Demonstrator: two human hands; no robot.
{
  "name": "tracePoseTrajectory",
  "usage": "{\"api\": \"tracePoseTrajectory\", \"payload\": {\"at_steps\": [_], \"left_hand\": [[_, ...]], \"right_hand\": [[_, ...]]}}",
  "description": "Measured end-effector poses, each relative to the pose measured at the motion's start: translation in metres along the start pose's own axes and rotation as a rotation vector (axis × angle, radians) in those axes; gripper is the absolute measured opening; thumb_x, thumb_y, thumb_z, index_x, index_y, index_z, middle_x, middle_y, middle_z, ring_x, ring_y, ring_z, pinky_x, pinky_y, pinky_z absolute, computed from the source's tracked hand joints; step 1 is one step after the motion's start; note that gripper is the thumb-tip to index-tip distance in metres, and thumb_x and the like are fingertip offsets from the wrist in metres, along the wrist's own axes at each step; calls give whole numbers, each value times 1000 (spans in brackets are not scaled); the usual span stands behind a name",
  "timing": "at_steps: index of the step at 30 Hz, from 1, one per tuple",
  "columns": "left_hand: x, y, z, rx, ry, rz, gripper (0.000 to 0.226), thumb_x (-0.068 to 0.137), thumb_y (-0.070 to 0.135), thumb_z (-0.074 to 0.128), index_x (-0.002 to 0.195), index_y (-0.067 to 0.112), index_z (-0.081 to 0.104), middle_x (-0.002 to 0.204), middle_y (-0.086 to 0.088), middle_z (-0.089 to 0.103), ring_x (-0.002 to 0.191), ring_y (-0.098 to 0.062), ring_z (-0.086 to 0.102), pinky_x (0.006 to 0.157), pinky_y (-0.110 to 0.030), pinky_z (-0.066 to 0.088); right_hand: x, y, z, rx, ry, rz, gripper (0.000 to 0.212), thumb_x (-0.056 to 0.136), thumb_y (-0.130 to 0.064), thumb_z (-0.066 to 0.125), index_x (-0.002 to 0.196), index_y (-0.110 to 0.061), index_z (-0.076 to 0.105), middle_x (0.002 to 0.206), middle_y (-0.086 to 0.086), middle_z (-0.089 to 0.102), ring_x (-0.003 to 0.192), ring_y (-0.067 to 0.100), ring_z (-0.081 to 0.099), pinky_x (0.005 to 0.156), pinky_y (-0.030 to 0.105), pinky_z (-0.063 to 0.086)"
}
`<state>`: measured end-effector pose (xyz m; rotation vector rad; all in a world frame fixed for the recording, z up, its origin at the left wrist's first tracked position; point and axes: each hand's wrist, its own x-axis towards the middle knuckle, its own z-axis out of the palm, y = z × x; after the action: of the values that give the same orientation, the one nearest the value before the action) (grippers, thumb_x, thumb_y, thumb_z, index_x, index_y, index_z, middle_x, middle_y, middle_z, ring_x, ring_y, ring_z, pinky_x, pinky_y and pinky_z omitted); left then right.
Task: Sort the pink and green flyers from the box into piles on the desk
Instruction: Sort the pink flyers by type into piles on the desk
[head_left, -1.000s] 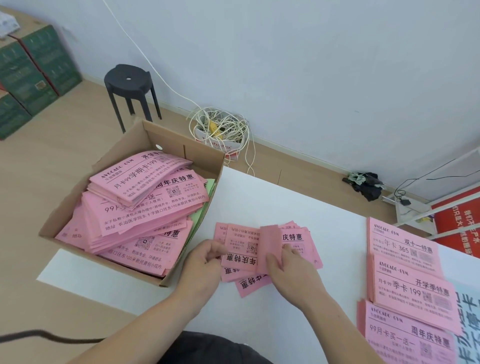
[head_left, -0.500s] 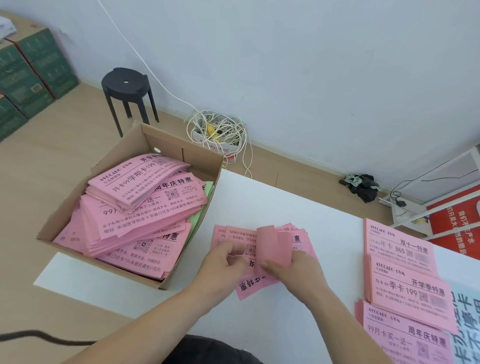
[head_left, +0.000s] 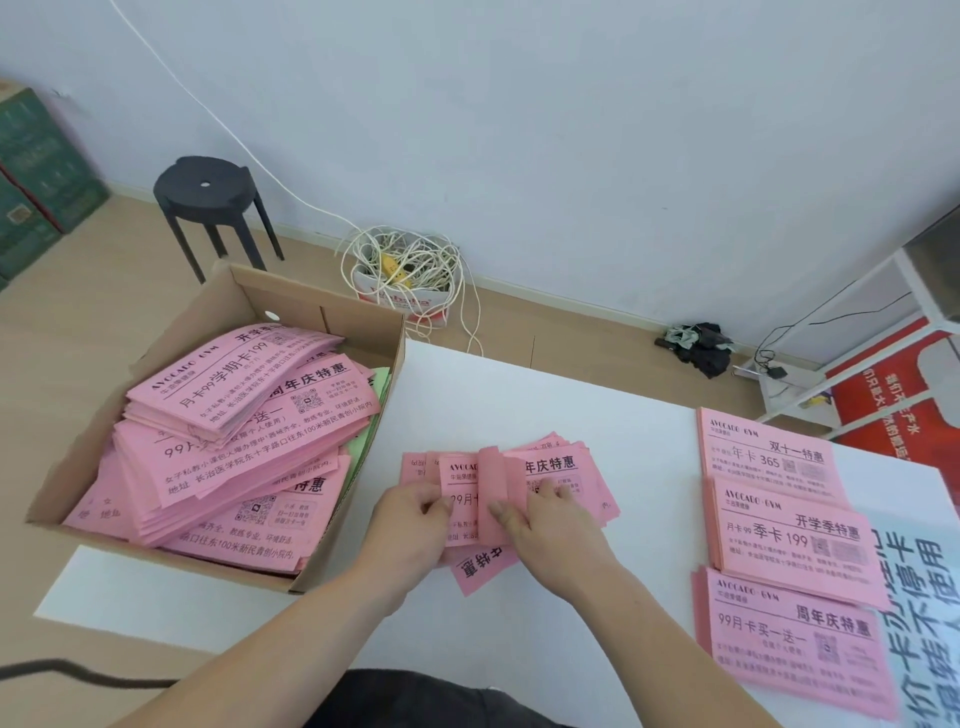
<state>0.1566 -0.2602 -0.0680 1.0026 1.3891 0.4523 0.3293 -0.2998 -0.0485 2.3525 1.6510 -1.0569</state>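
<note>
One white desk fills the lower right of the frame, and everything you sort lands on it. Its left end carries the cardboard box, heaped with pink flyers. The green flyers show only as a sliver against the box's right wall, so expect them late.

Down the right edge of the frame lie three sorted stacks that touch one another: the top pile headed 双十一, the middle pile headed 开学季, and the bottom pile headed 周年庆. At centre frame sits the loose batch, fanned out, with some sheets upside down.

Your left hand has its fingers curled onto the batch's left side, gripping the top sheets. Your right hand pinches one curled flyer between thumb and fingers, rolled up off the batch.

You look to be peeling off a single sheet to check its headline. Press the batch flat with the left hand so only one sheet comes away. Slide your thumb rather than tug, since thin paper creases easily. Read the headline before you carry the sheet across, then turn it right way up so it squares with its pile.
</note>
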Motion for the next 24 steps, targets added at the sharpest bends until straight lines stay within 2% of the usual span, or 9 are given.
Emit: {"api": "tracePoseTrajectory", "payload": {"at_steps": [3, 7, 11, 14, 17, 20, 22, 24], "left_hand": [[3, -2, -3, -4, -5, -37, 28, 104, 9, 54, 94, 14, 80, 91, -7, 80, 82, -25, 78, 70, -46, 65], [6, -1, -5, -47, 3, -92, 22, 102, 9, 60, 92, 9, 79, 88, -8, 80, 80, -27, 78, 69, -47, 65], [4, 5, -2, -64, 8, -75, 11, 95, 8, 70, 88, 0, 75, 79, -13, 78, 61, -19, 73, 55, -32, 59], [3, 8, 3, -91, -28, -54, 13, 89, 7, 78, 86, -4, 72, 79, -15, 77, 62, -21, 72, 61, -38, 63], [3, 10, 11, -53, -61, 16, 13, 83, 10, 84, 76, 5, 74, 74, -9, 77, 61, -16, 70, 61, -32, 59], [1, 9, 17, -15, -160, 56, 26, 85, 8, 82, 63, 18, 73, 74, -13, 76, 69, -24, 73, 66, -37, 56], [0, 7, 18, -16, -217, 56, 20, 92, 9, 75, 74, 18, 76, 85, -15, 78, 81, -30, 76, 76, -39, 59], [-1, 5, 15, -73, -193, 27, 12, 100, 9, 65, 94, 8, 76, 94, -11, 79, 87, -27, 78, 82, -42, 63]], "right_hand": [[5, 6, 4, 42, 36, 12, 44, 109, -50, 28, 108, -17, 57, 119, 4, 54, 122, 27, 44, 96, 39, 40], [3, 14, -6, 138, 53, 55, 32, 110, -43, 29, 88, -25, 44, 107, 3, 60, 95, 23, 54, 78, 35, 38], [1, 17, -9, 169, 46, 36, 37, 107, -51, 33, 99, -22, 54, 105, -2, 64, 98, 23, 59, 87, 38, 48], [-1, 12, -9, 245, 59, 39, 43, 103, -63, 35, 101, -26, 57, 106, -5, 64, 101, 21, 60, 89, 38, 49], [0, 11, -9, 278, 58, 24, 42, 98, -70, 39, 96, -33, 60, 103, -10, 67, 102, 15, 61, 86, 35, 49], [3, 14, -6, 291, 80, 40, 45, 90, -72, 46, 94, -31, 64, 93, -11, 71, 92, 11, 64, 82, 34, 53], [3, 16, -5, 276, 105, 48, 35, 96, -59, 47, 90, -27, 61, 89, -8, 69, 85, 13, 64, 77, 33, 52], [2, 17, -5, 259, 124, 51, 31, 103, -48, 45, 88, -25, 57, 90, -5, 66, 82, 16, 61, 73, 33, 49]]}}
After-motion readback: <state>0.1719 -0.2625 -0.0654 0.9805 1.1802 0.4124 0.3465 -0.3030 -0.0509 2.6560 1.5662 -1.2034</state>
